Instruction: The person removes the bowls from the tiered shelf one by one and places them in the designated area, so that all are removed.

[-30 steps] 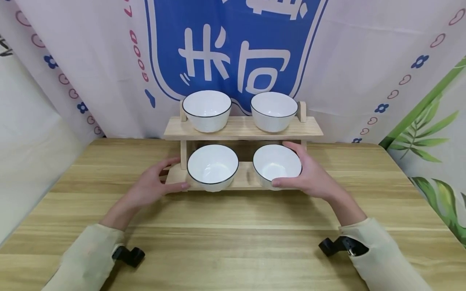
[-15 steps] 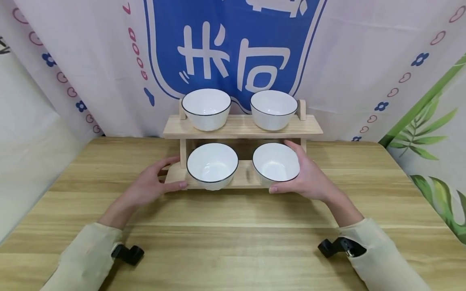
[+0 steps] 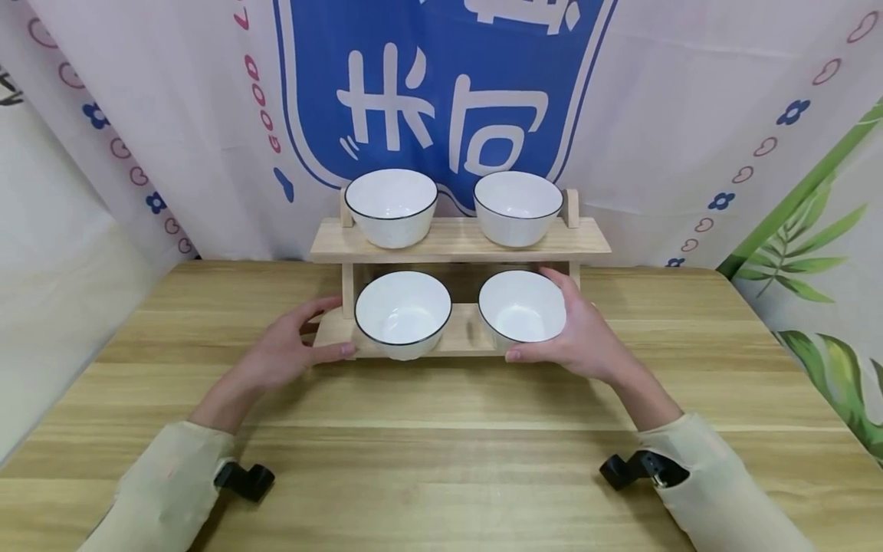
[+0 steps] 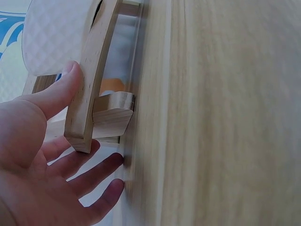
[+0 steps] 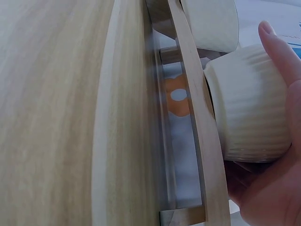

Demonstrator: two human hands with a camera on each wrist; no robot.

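A two-tier wooden rack (image 3: 460, 244) stands on the table with white, dark-rimmed bowls on it. My left hand (image 3: 279, 354) holds the left end of the lower shelf (image 3: 334, 330). In the left wrist view, its thumb touches the shelf board (image 4: 89, 80), and the other fingers reach past the board's end. At the lower right, my right hand (image 3: 586, 337) grips a bowl (image 3: 520, 307), thumb in front and fingers behind. The ribbed side of that bowl (image 5: 254, 103) shows in the right wrist view. Left of it on the lower shelf sits another bowl (image 3: 403, 310).
On the upper shelf are a left bowl (image 3: 391, 207) and a right bowl (image 3: 518, 208). A white curtain with a blue printed sign (image 3: 441, 100) hangs close behind the rack. The wood-grain table (image 3: 441, 460) stretches out in front.
My right hand has shifted slightly left and closer around the lower right bowl, covering more of its right rim. The left hand and the other bowls stay in place.
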